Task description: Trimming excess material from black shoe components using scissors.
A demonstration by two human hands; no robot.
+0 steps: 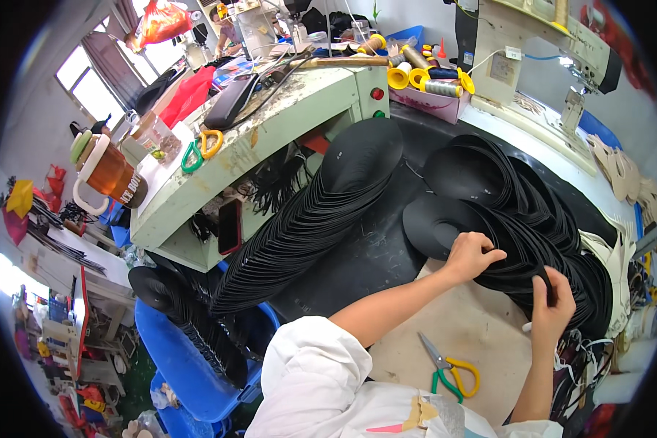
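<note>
A fanned stack of thin, rounded black pieces [436,225] lies in front of me on the right; I cannot make out what kind of parts they are. My left hand [468,258] rests on its near edge, fingers curled in against the pieces. At the stack's right side, my right hand [553,301] is closed with the thumb and fingers pinching the edge of a black piece. Just behind lies a second fanned stack [463,172]. Scissors [449,369] with green and yellow handles lie below my hands on a beige board [408,347].
A long overlapping row of black pieces [299,230] stretches leftward, beside a blue bin [175,350]. A worn bench [292,102] carries a phone-like black case [231,101], more scissors [201,150] and a tea bottle [109,171]. A sewing machine [503,66] and thread spools [416,71] stand behind.
</note>
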